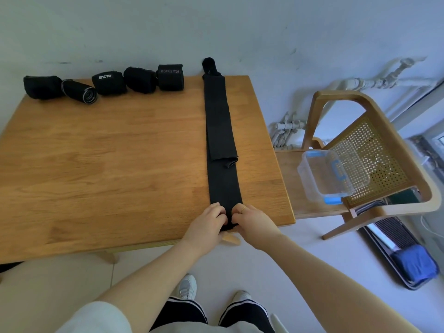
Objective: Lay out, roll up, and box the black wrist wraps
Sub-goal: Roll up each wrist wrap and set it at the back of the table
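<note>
A long black wrist wrap (219,131) lies stretched out along the right side of the wooden table (108,152), from the far edge to the near edge, with a second layer folded over its far half. My left hand (207,223) and my right hand (249,221) both pinch the wrap's near end at the table's front edge, fingers curled on the fabric. Several rolled black wraps (113,82) sit in a row along the table's far left edge. A clear plastic box with blue clips (329,174) stands open on the chair to the right.
A wooden chair with a cane back (374,150) stands right of the table, carrying the box on its seat. White pipes (374,80) run along the wall behind. A blue cloth (413,265) lies on the floor at right. My legs and shoes show below.
</note>
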`<state>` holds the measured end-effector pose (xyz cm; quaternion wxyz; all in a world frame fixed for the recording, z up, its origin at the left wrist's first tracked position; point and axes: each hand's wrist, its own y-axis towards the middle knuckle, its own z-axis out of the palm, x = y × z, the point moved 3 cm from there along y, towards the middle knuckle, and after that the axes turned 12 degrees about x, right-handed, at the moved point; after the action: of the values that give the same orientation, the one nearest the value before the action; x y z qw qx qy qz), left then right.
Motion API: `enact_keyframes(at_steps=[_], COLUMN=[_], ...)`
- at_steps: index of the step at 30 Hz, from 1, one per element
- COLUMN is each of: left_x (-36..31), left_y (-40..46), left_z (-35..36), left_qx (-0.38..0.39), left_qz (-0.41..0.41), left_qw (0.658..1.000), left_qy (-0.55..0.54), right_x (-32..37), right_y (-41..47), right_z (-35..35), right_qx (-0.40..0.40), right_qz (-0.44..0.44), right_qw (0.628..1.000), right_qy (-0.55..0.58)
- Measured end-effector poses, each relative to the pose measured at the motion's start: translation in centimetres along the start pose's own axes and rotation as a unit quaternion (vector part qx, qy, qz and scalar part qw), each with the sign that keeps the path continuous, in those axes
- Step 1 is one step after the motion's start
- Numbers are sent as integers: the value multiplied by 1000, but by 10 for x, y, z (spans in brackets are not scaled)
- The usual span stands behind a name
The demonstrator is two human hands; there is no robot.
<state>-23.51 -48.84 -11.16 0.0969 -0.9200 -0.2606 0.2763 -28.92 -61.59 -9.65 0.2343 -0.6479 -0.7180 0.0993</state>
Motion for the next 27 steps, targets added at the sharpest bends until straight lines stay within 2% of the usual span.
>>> enact_keyframes(at_steps=[3,6,8,11,17,19,22,27], left_x=[0,1,3,0,0,-1,2,2], left_y=[1,2,2,1,2,3,6,15], left_z=[-5,-7,-8,-9,-14,-17,-17,-24], left_qx=[-48,-31,-48,-43,-38,-42,-20,-1], left_qz=[-11,-51,-73,-61,-14,24,49,28], left_qw=[998,997,996,996,991,989,990,994], left_qy=[26,38,23,55,124,143,133,107], right_x=[-3,-5,-6,-4,2,-1,-5,-2], right_y=[6,11,12,9,8,4,0,5], right_z=[-8,-8,-7,-5,9,11,6,0], right_qx=[4,-1,-29,-65,-115,-105,-78,-17], right_qz=[9,37,65,80,21,-5,11,60], right_qw=[999,995,987,980,991,994,997,998], right_qy=[42,93,142,171,65,37,-18,27])
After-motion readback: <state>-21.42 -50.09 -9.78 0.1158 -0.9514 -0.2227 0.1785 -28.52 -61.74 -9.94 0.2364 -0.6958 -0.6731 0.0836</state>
